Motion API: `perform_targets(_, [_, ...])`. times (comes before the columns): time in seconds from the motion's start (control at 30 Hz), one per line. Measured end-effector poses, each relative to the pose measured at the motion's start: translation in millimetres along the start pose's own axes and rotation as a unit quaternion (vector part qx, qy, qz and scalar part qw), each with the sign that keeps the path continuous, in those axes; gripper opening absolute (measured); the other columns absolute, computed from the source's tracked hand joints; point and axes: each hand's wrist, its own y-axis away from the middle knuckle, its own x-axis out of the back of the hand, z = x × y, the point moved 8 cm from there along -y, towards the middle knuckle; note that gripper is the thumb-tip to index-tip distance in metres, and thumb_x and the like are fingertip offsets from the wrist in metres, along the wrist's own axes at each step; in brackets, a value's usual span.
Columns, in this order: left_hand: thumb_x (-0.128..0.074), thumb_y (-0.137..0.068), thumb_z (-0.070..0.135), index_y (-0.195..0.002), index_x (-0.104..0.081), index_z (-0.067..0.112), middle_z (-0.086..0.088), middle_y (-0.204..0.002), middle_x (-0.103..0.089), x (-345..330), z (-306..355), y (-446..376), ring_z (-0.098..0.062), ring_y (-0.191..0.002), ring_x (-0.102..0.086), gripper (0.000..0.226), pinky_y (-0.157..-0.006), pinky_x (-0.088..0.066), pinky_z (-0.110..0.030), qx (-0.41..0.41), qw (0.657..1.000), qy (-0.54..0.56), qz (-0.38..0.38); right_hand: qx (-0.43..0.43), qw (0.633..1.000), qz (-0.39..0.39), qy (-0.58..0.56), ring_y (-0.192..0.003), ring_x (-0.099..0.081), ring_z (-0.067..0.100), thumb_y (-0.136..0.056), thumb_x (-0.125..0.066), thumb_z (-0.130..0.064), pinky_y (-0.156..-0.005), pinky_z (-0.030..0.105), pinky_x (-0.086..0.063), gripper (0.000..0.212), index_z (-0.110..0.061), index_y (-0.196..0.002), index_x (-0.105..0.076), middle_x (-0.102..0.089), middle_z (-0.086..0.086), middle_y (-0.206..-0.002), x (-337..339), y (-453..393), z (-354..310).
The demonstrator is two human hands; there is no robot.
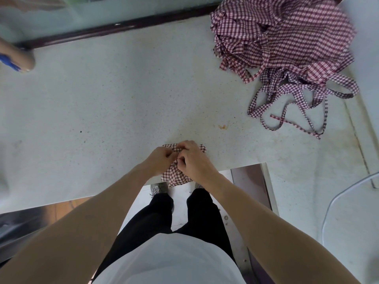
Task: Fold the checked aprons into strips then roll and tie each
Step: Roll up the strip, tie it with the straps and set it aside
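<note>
A small bundled red-and-white checked apron [176,177] lies at the near edge of the pale speckled counter [114,99], partly hanging over it. My left hand [159,160] and my right hand [193,160] are both on top of it, fingers pinched on its checked ties where the hands meet. The hands hide most of the bundle. A heap of loose checked aprons [281,37] sits at the far right, with long ties [303,103] trailing toward me over the counter.
A dark rail [114,27] and a glass panel run along the counter's far edge. At the far left is another person's arm [14,56] with something blue. A small brown stain [222,126] marks the counter. A metal wire curve [336,201] shows at right.
</note>
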Motion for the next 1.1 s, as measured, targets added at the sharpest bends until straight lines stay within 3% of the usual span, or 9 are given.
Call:
perform_targets(0.13, [-0.049, -0.1, 0.024, -0.058, -0.044, 0.015, 0.0, -0.054, -0.043, -1.6, -0.7, -0.2, -0.013, -0.052, -0.037, 0.043, -0.049, -0.029, -0.022, -0.002, 1.0, -0.018, 0.012, -0.035, 0.999, -0.014, 0.026, -0.117, -0.047, 0.021, -0.09, -0.056, -0.011, -0.096, 0.033, -0.049, 0.02, 0.004, -0.096, -0.068, -0.054, 0.009, -0.125, -4.8, -3.9, 1.3])
perform_targets(0.37, [-0.051, -0.1, 0.023, -0.06, -0.045, 0.017, 0.002, -0.056, -0.042, -2.1, 0.0, 2.5, -0.01, -0.052, -0.035, 0.041, -0.05, -0.028, -0.023, -0.009, 0.998, -0.016, 0.057, -0.072, 0.997, -0.011, 0.006, -0.118, -0.047, 0.025, -0.081, -0.063, -0.005, -0.099, 0.021, -0.038, 0.016, 0.007, -0.092, -0.067, -0.054, 0.015, -0.126, -8.1, -0.3, 5.2])
perform_targets(0.43, [-0.053, -0.098, 0.025, -0.061, -0.046, 0.018, 0.002, -0.057, -0.044, 0.9, -4.7, 2.5, -0.011, -0.052, -0.037, 0.039, -0.051, -0.029, -0.024, 0.004, 0.997, -0.005, 0.071, -0.072, 0.997, -0.015, 0.002, -0.122, -0.045, 0.025, -0.081, -0.062, -0.006, -0.104, 0.024, -0.039, 0.017, 0.006, -0.091, -0.067, -0.052, 0.015, -0.129, -9.7, 1.6, 6.3])
perform_targets(0.57, [-0.052, -0.099, 0.029, -0.073, -0.056, 0.013, 0.0, -0.065, -0.051, 2.1, -11.0, 3.8, -0.012, -0.059, -0.044, 0.031, -0.055, -0.035, -0.025, 0.012, 1.0, -0.005, 0.017, -0.074, 0.997, -0.024, 0.009, -0.131, -0.038, 0.023, -0.083, -0.063, -0.012, -0.106, 0.027, -0.04, 0.012, 0.0, -0.084, -0.065, -0.047, 0.012, -0.137, -9.3, 8.4, 7.3])
perform_targets(0.63, [-0.055, -0.098, 0.027, -0.07, -0.055, 0.014, 0.002, -0.063, -0.049, 3.6, -13.6, 6.7, -0.011, -0.058, -0.043, 0.031, -0.055, -0.033, -0.024, 0.01, 1.0, -0.013, -0.001, -0.065, 0.997, -0.032, 0.018, -0.133, -0.037, 0.023, -0.084, -0.062, -0.013, -0.107, 0.03, -0.041, 0.012, -0.002, -0.08, -0.064, -0.046, 0.013, -0.139, -8.9, 11.2, 5.5])
perform_targets(0.8, [-0.055, -0.098, 0.028, -0.07, -0.047, 0.021, 0.004, -0.067, -0.052, 6.8, -19.0, 7.3, -0.009, -0.061, -0.047, 0.03, -0.055, -0.033, -0.023, 0.033, 0.997, -0.023, 0.068, -0.037, 0.997, -0.056, 0.033, -0.134, -0.035, 0.025, -0.083, -0.061, -0.01, -0.108, 0.032, -0.04, 0.015, 0.0, -0.073, -0.064, -0.045, 0.015, -0.14, -7.3, 15.1, 1.2])
perform_targets(0.93, [-0.058, -0.096, 0.028, -0.074, -0.05, 0.016, 0.005, -0.068, -0.053, 5.8, -19.5, 9.3, -0.006, -0.061, -0.047, 0.026, -0.053, -0.031, -0.021, 0.058, 0.99, 0.011, 0.126, -0.032, 0.996, -0.075, 0.043, -0.133, -0.035, 0.022, -0.082, -0.061, -0.012, -0.104, 0.03, -0.044, 0.016, 0.0, -0.073, -0.066, -0.046, 0.012, -0.138, -6.5, 10.1, 0.8])
perform_targets(1.1, [-0.058, -0.096, 0.027, -0.07, -0.049, 0.012, 0.003, -0.063, -0.048, 3.5, -20.1, 8.1, -0.013, -0.059, -0.045, 0.032, -0.05, -0.029, -0.024, 0.097, 0.985, 0.036, 0.139, -0.047, 0.996, -0.076, 0.028, -0.13, -0.038, 0.015, -0.079, -0.065, -0.019, -0.099, 0.034, -0.049, 0.016, -0.005, -0.071, -0.066, -0.051, 0.005, -0.135, -6.4, 9.3, 2.8])
